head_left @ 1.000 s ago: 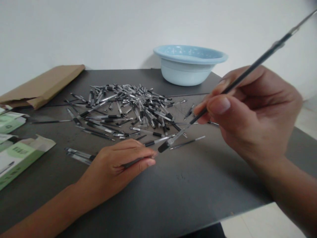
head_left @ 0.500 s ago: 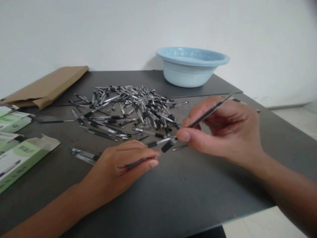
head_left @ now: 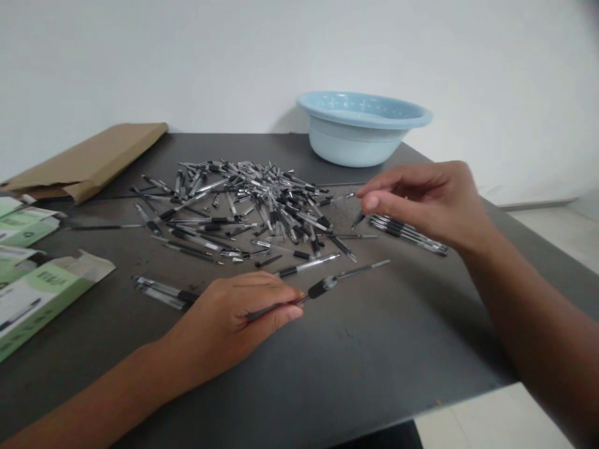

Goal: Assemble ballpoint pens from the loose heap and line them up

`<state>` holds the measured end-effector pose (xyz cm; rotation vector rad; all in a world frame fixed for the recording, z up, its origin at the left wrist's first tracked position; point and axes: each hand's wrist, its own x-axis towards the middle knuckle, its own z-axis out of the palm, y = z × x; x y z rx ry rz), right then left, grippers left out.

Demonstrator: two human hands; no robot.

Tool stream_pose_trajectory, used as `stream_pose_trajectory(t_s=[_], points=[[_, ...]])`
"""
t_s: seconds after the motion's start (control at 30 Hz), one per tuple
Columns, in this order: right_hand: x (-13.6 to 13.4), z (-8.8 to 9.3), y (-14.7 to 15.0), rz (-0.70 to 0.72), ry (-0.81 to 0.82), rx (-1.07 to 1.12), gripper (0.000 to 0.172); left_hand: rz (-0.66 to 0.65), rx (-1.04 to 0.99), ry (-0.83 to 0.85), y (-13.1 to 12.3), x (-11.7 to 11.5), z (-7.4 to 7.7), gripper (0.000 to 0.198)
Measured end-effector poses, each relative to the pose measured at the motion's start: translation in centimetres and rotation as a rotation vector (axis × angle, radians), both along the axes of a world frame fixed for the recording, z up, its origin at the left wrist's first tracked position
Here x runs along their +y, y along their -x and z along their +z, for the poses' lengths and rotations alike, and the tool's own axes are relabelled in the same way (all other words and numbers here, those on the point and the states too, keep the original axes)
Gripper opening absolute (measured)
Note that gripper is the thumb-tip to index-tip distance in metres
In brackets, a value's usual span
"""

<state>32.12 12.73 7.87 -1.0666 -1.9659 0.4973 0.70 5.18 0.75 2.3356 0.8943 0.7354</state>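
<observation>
The left hand [head_left: 234, 315] is clenching a black pen [head_left: 321, 288] while the right hand [head_left: 421, 198] is hovering nearby.
The left hand is lying on the dark table [head_left: 355, 362], the pen's grip end poking out toward 2 o'clock. The right hand, at 2 o'clock from it, is curling its fingers over a small row of pens [head_left: 412, 236]; whether it is grasping anything, I cannot tell. The pen pile [head_left: 253, 206] is lying at 12 o'clock, a blue bowl [head_left: 365, 134] beyond.

Pen [head_left: 321, 289] in left hand [head_left: 234, 315], pile [head_left: 253, 199] beyond
</observation>
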Motion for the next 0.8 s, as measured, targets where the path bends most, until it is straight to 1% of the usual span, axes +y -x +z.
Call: stream_pose_trajectory(t_s=[0.1,0.17,0.27,0.37,0.5,0.7,0.8], points=[[1.9,-0.2,-1.7,0.006,0.098,-0.394,0.032,-0.035,-0.005,0.007,-0.2,0.1,-0.1,0.014],[3.0,-0.6,-2.5,0.031,0.183,-0.607,0.032,-0.059,-0.026,0.02,-0.2,0.2,0.0,0.014],[4.2,-1.4,-3.1,0.075,0.241,-0.774,0.026,-0.081,-0.059,0.05,-0.2,0.3,-0.1,0.013],[5.1,-1.9,-3.8,0.075,0.241,-0.841,0.027,-0.083,-0.063,0.07,-0.1,0.3,-0.2,0.012],[6.0,-2.3,-5.0,-0.005,0.242,-0.873,0.031,-0.054,-0.054,0.097,0.1,0.1,-0.3,0.01],[7.1,-3.0,-6.1,-0.076,0.198,-0.861,0.031,0.027,-0.041,0.099,0.1,-0.2,0.0,0.008],[7.3,-3.3,-6.1,-0.094,0.192,-0.887,0.034,0.09,-0.024,0.143,0.1,-0.3,0.3,0.009]])
